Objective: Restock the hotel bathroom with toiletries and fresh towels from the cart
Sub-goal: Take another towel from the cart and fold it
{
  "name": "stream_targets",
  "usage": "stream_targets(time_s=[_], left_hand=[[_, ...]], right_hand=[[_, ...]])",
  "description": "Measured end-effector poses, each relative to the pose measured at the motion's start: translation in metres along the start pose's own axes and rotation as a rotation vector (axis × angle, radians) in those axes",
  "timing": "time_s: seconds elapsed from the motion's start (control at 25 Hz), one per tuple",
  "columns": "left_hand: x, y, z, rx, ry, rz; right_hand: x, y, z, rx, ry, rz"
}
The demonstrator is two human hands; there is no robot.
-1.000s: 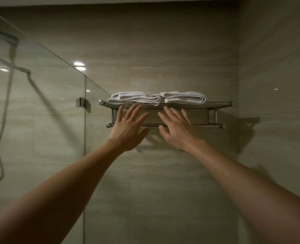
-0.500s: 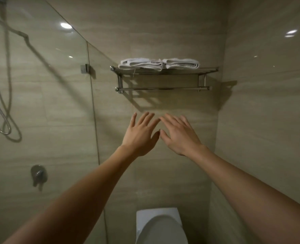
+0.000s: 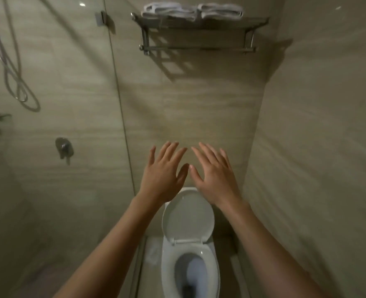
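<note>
Two folded white towels [image 3: 192,11] lie side by side on the metal wall rack [image 3: 199,23] at the top of the view. My left hand [image 3: 163,175] and my right hand [image 3: 215,175] hang well below the rack, in front of the tiled wall, fingers spread and straight. Both hands are empty and their thumbs almost touch. Neither hand touches the rack or the towels.
A white toilet [image 3: 189,244] with its lid up stands below my hands. A glass shower partition [image 3: 117,93] runs down the left, with a shower hose [image 3: 18,82] and a mixer valve [image 3: 63,146] behind it. A tiled wall closes the right side.
My hands have dropped away from the rack, where they were just under the towels. The view has tilted down, so the rack now sits at the top and the toilet has come into sight.
</note>
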State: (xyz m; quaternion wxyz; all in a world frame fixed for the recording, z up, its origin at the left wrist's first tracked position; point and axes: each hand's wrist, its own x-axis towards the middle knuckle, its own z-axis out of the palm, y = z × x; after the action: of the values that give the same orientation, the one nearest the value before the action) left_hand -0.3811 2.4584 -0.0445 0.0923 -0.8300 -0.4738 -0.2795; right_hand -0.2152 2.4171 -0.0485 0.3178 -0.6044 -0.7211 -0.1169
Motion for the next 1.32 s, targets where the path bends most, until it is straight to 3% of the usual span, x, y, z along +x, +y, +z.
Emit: stream_targets(time_s=[0.28, 0.52, 1.0, 1.32], left_hand=[[-0.139, 0.070, 0.000, -0.093, -0.123, -0.110], [-0.266, 0.098, -0.018, -0.139, -0.228, -0.216], [-0.427, 0.101, -0.066, -0.228, -0.293, -0.149], [-0.530, 0.111, -0.114, -0.275, -0.377, -0.061]], right_hand=[[-0.152, 0.001, -0.004, 0.228, -0.135, 0.180], [-0.257, -0.045, -0.023, 0.432, -0.233, 0.168], [-0.404, -0.155, -0.047, 0.207, -0.258, 0.142], [-0.499, -0.220, -0.104, 0.183, -0.340, 0.303]])
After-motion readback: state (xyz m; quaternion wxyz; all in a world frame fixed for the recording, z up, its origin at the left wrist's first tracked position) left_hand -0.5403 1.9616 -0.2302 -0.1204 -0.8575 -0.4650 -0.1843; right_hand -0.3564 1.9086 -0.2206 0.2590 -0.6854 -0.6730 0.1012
